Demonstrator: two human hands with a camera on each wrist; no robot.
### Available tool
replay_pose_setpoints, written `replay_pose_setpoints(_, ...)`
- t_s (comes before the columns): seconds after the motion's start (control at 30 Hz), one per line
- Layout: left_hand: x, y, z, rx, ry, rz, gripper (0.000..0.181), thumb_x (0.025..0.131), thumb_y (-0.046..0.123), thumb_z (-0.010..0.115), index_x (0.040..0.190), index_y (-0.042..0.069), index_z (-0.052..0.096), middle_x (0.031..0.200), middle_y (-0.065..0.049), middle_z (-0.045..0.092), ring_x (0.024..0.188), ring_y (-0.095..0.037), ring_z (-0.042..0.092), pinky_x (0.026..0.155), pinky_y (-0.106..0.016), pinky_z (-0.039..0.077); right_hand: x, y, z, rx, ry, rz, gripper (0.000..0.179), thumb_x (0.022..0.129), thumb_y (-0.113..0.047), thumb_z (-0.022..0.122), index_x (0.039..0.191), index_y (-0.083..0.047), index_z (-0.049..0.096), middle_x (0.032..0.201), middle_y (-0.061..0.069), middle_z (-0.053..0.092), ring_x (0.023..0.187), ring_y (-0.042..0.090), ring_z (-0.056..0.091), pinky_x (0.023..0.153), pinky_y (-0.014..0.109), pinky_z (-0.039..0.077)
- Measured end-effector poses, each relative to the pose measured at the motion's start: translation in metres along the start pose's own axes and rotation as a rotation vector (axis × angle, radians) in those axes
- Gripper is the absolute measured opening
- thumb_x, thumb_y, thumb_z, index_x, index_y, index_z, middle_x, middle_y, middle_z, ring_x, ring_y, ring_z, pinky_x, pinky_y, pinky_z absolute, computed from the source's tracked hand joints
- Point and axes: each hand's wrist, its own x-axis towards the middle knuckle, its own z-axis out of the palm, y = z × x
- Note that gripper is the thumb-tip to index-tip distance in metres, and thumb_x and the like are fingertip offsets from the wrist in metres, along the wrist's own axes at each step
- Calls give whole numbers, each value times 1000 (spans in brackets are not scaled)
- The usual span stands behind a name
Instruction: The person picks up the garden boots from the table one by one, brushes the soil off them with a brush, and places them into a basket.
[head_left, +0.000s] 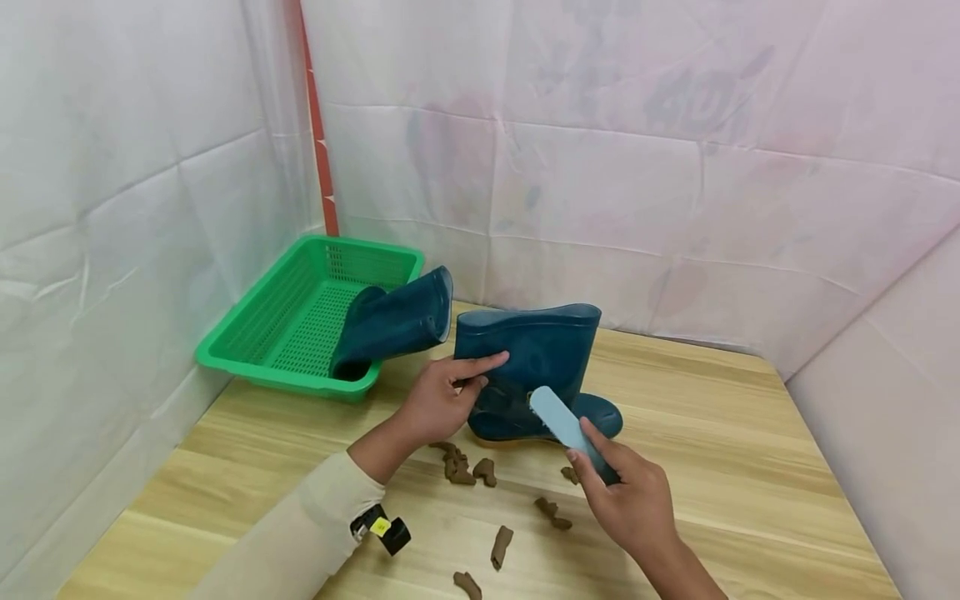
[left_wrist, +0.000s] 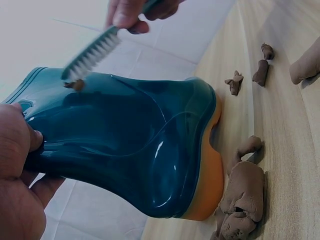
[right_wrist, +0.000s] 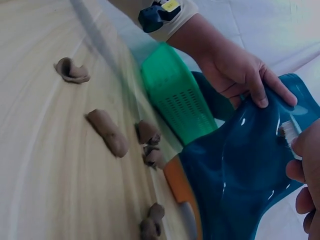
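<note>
A dark teal rubber boot (head_left: 536, 350) with an orange sole (left_wrist: 206, 185) stands upright on the table, toe to the right in the head view. My left hand (head_left: 442, 398) grips the side of its shaft, thumb and fingers on either face in the left wrist view. In my right hand (head_left: 633, 492) is a scrub brush (head_left: 558, 417) with a pale blue back and white bristles (left_wrist: 92, 55). The bristles face the boot's shaft, and a small brown clay-like lump (left_wrist: 75, 85) shows at their tips, against the boot.
A green plastic basket (head_left: 262, 371) stands at the back left with a second teal boot (head_left: 397, 317) leaning in it, shaft over the rim. Several brown clay-like pieces (head_left: 502, 547) lie on the wooden table (head_left: 720, 467). White sheeting (head_left: 585, 208) hangs around the table.
</note>
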Motion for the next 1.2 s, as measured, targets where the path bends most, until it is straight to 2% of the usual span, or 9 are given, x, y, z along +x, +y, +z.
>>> replay_pose_setpoints(0.2, 1, 0, 0, -6, 1, 18, 49, 101, -3, 60, 142, 23, 63, 69, 0, 45, 39, -10, 25, 43, -28, 30, -10, 3, -8, -74, -67, 83, 50, 74, -1, 89, 122, -1, 75, 98, 15, 77, 72, 14, 68, 57, 18, 48)
replay_pose_setpoints(0.37, 2, -3, 0, 18, 1, 49, 49, 101, -3, 60, 143, 22, 62, 70, 0, 47, 40, -9, 26, 44, -27, 31, -20, 8, -17, -100, -74, 177, 47, 76, -3, 89, 121, -2, 76, 100, 17, 76, 71, 12, 66, 59, 14, 45)
replay_pose_setpoints(0.47, 3, -2, 0, 22, 11, 57, 49, 101, -4, 60, 143, 22, 63, 81, -2, 60, 41, -8, 26, 45, -28, 31, -26, 12, -21, -108, -74, 221, 46, 77, -4, 88, 122, -4, 76, 101, 15, 76, 72, 10, 65, 61, 13, 44)
replay_pose_setpoints(0.53, 4, -2, 0, 22, 18, 57, 49, 101, -5, 60, 142, 22, 64, 99, -5, 69, 41, -8, 25, 45, -28, 31, -28, 13, -22, -105, -77, 235, 46, 78, -5, 88, 123, -4, 76, 102, 14, 77, 71, 10, 64, 61, 13, 44)
replay_pose_setpoints(0.63, 3, -1, -1, 27, 22, 55, 49, 100, -5, 60, 141, 21, 65, 119, -8, 70, 40, -7, 25, 44, -28, 31, -33, 14, -23, -101, -82, 246, 46, 79, -5, 88, 123, -5, 75, 101, 15, 76, 71, 9, 63, 61, 13, 45)
replay_pose_setpoints(0.77, 5, -2, -2, 29, 12, 62, 48, 100, -6, 59, 141, 19, 65, 102, -10, 72, 41, -7, 23, 44, -28, 29, -39, 14, -24, -100, -95, 276, 45, 80, -6, 88, 123, -5, 75, 100, 16, 76, 67, 6, 59, 58, 14, 44)
replay_pose_setpoints(0.87, 7, -3, -3, 25, 11, 74, 47, 100, -7, 59, 140, 18, 65, 72, -3, 57, 41, -8, 22, 45, -27, 28, -43, 13, -24, -110, -102, 297, 44, 80, -8, 88, 123, -6, 76, 99, 16, 76, 69, 6, 60, 59, 13, 43)
replay_pose_setpoints(1.0, 9, -2, -4, 26, 32, 116, 45, 99, -8, 60, 138, 13, 66, 58, 7, 35, 44, -9, 24, 46, -28, 28, -48, 14, -24, -119, -106, 319, 45, 80, -8, 88, 123, -6, 75, 99, 17, 76, 72, 8, 64, 60, 12, 43)
replay_pose_setpoints(1.2, 17, 4, -5, 31, 71, 233, 43, 96, -13, 60, 134, 7, 68, 53, 10, 30, 45, -9, 25, 46, -28, 27, -54, 16, -26, -117, -127, 347, 43, 82, -10, 87, 124, -6, 75, 98, 18, 76, 67, 4, 59, 56, 15, 40)
